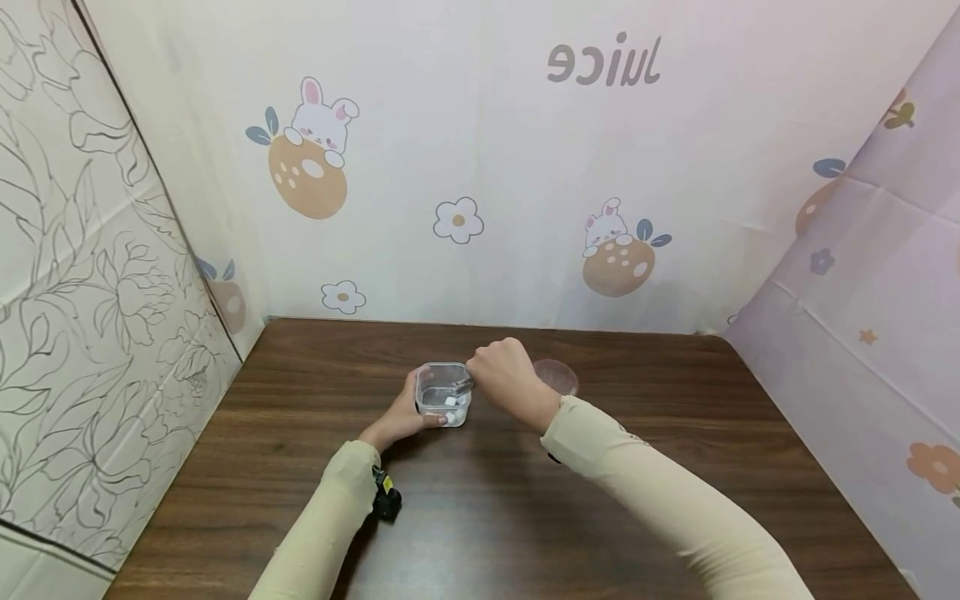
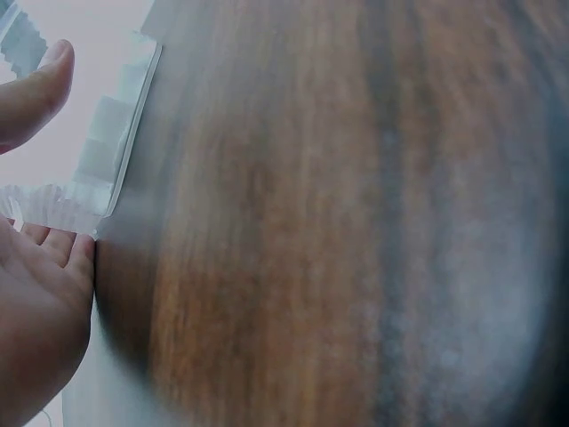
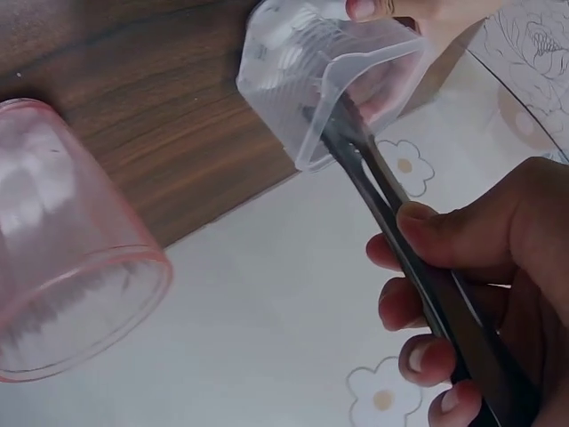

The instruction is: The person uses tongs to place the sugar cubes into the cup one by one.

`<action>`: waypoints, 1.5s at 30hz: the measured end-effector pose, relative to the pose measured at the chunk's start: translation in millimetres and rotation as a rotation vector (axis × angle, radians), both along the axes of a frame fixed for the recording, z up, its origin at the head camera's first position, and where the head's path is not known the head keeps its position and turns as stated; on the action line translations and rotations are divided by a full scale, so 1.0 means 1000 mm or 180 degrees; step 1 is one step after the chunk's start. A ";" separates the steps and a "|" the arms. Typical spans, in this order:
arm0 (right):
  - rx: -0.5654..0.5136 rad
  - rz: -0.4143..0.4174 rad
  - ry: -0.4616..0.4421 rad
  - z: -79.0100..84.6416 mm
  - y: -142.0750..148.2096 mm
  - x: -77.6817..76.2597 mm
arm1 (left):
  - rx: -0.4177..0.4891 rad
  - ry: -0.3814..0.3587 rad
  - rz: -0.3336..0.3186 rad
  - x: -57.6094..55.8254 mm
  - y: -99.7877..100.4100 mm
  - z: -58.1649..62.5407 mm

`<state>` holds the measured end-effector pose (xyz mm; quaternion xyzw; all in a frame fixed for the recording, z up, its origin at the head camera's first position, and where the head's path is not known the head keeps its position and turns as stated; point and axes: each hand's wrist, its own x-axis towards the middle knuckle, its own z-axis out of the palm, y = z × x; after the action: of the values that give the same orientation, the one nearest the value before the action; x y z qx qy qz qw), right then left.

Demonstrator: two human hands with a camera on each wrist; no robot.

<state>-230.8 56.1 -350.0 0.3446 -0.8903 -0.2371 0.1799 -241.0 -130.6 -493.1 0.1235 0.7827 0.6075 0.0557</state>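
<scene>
A square clear plastic container (image 1: 429,400) with several small white pieces (image 1: 452,415) in it is tilted over the table. My left hand (image 1: 401,417) grips it from the side, thumb on the near side and fingers around the opposite one. My right hand (image 1: 512,379) holds dark metal tongs (image 3: 391,213), thumb on one arm and fingers curled under the other. In the right wrist view, the tongs' tips (image 3: 342,120) reach inside the container's mouth. The left wrist view catches only part of the container and the left hand's thumb and fingers.
Just right of my right hand, a translucent pink cup (image 3: 76,213) stands on the dark wooden table (image 1: 465,517), partly hidden in the head view. Behind the table hangs a patterned curtain (image 1: 412,267). A patterned panel (image 1: 97,250) is on the left.
</scene>
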 end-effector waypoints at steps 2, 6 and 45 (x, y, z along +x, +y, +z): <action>0.0083 -0.0037 0.0009 0.001 -0.005 0.000 | 0.0027 -0.0023 -0.0035 0.004 -0.001 0.009; 0.0230 -0.0089 0.0003 0.002 -0.012 0.000 | 0.0066 -0.0085 -0.0080 0.010 -0.002 0.020; 0.0819 -0.0628 -0.0156 -0.012 -0.047 -0.005 | 0.0108 -0.0041 0.0014 -0.006 0.000 -0.013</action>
<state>-235.8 9.1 -361.9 0.2813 -0.8863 -0.3572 0.0884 -247.2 -130.1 -506.3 0.1188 0.7722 0.6216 0.0572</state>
